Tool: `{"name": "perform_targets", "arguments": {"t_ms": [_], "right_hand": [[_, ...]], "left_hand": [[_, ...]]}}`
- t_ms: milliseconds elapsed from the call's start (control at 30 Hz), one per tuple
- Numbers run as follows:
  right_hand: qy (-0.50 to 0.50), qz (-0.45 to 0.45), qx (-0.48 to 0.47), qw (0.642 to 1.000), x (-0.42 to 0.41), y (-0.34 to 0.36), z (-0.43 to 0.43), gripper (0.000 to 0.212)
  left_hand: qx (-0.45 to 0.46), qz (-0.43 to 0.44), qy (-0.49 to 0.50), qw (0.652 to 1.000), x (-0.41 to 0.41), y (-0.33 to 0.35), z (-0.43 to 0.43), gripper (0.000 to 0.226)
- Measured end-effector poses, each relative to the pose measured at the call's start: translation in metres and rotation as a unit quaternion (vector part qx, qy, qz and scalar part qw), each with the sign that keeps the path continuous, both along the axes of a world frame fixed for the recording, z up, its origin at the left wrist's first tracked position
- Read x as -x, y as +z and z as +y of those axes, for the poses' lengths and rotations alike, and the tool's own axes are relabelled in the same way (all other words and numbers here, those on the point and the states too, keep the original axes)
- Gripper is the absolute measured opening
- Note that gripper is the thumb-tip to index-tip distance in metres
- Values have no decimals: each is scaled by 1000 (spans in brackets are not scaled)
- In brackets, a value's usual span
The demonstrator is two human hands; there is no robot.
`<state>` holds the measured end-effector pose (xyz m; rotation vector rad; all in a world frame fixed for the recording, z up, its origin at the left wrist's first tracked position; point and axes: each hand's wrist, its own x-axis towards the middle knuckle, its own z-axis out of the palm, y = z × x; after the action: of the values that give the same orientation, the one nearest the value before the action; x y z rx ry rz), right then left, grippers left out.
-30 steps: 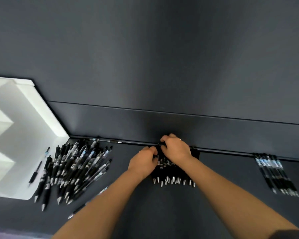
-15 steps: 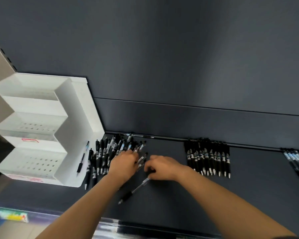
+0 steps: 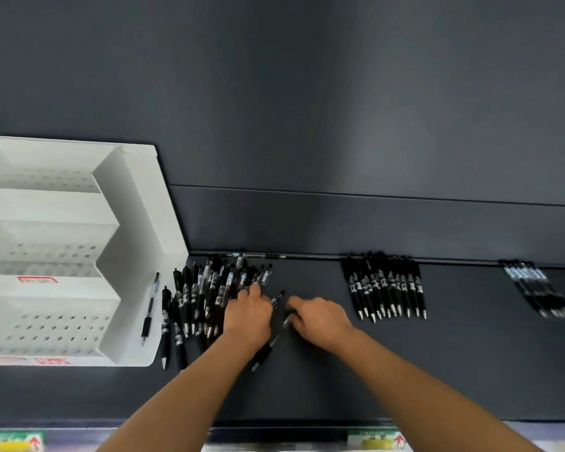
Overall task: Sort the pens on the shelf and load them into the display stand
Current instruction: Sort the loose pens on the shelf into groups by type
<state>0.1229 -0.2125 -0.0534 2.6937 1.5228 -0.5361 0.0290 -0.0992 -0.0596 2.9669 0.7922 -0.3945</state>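
Unsorted pen pile (image 3: 209, 298) lies left, long axes near-far. My left hand (image 3: 249, 316) rests spread on it, nearer. My right hand (image 3: 320, 318) curls over a stray pen (image 3: 269, 347); grip unclear.

Two bare forearms, no sleeves visible up to frame edge. Left hand (image 3: 248, 316) and right hand (image 3: 322, 318): no gloves, rings, watch or wristbands seen. Fingers slightly motion-blurred; nails not clear. No markings visible.
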Motion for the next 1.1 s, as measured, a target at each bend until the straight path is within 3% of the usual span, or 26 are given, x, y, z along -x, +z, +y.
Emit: {"name": "perform_targets", "arguments": {"t_ms": [100, 333, 500, 600, 700, 1100], "right_hand": [[34, 86, 13, 996, 8, -2, 2, 24], [-74, 25, 4, 997, -3, -7, -7, 26], [-156, 69, -77, 982, -20, -4, -21, 39], [-197, 84, -153, 965, -36, 3, -30, 50], [-233, 80, -196, 949, -62, 11, -45, 48], [-324, 44, -232, 916, -197, 21, -209, 37]], "left_hand": [[-5, 18, 2, 1000, -6, -2, 1, 38], [-41, 56, -20, 997, -14, -4, -3, 35], [-31, 9, -28, 999, -30, 6, -11, 34], [20, -42, -28, 999, -53, 21, -22, 25], [117, -87, -2, 989, -80, 33, -41, 26], [254, -141, -51, 955, -231, 32, -190, 14]]}}
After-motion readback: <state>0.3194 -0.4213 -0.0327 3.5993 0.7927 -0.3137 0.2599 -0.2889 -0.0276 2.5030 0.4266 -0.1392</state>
